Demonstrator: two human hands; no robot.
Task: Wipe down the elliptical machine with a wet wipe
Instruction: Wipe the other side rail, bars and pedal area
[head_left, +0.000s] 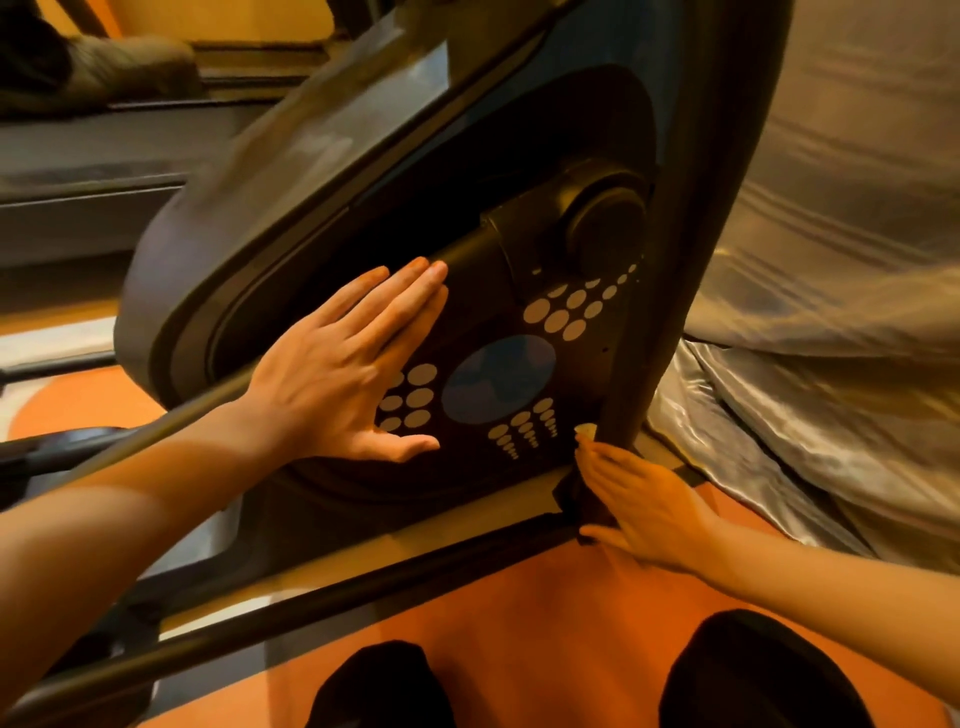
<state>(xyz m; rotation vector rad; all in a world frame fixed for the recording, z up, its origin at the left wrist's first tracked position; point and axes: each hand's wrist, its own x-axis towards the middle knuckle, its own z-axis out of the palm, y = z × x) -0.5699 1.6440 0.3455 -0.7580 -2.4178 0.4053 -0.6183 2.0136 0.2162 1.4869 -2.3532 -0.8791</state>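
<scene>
Knees in black fabric (382, 686) sit nearest the camera, above the orange floor (519, 613). Beyond them the right hand (649, 506) has a wide grip, fingers straight, and presses a small pale wet wipe (586, 430) against the lower corner of the dark grey elliptical machine (249, 218); only a scrap of the wipe shows at the fingertips. The left hand (348, 374), grip wide and flat, rests on the black flywheel cover with grey dots (519, 317). Crinkled silver sheeting (831, 249) lies farther right.
</scene>
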